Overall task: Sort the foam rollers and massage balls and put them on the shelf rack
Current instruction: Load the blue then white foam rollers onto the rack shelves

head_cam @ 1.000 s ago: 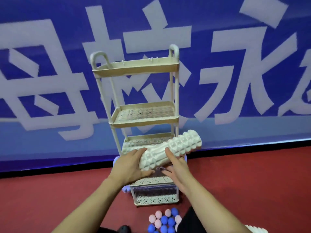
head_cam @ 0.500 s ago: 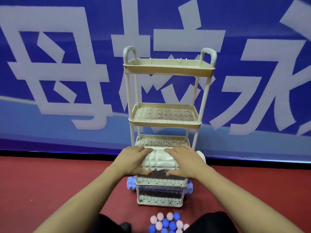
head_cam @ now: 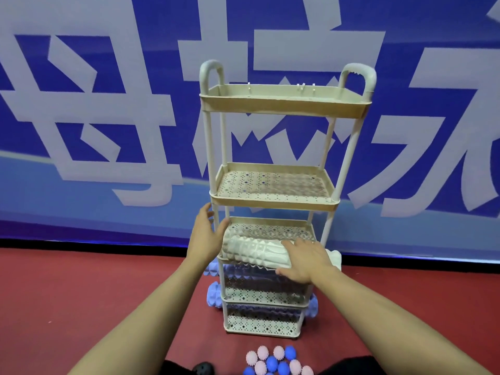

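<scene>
White foam roller (head_cam: 257, 251): off-white cylinder, surface moulded in raised ridges and small pyramid bumps. Lies on its side on the third tier of the shelf rack (head_cam: 284, 104), counting from the top. Long axis runs left–right across the rack, parallel to the tier's front rim; its right end sticks out past the rack's right post, its left end sits just inside the left post.

Shelf rack: beige plastic, perforated tray floors, pale posts, two loop handles at the top. Top two tiers carry nothing visible.

Blue foam rollers (head_cam: 213, 293): periwinkle, knobbly, on the tiers below the white one, also crosswise, ends poking out on both sides of the rack. Count seems to be two, but the trays hide most of them.

Right hand (head_cam: 305, 262): fingers straight and slightly spread, palm flat on the right part of the white roller, near the tier's front rim.

Left hand (head_cam: 207, 234): open and relaxed, at the rack's left front post beside the roller's left end; thumb reaches toward the roller, contact cannot be told.

Massage balls (head_cam: 273, 362): spiky, pink and blue mixed, in a tight cluster on the red floor (head_cam: 81, 293) in front of the rack's base.

Blue banner (head_cam: 108, 104) with large white characters directly behind the rack.
</scene>
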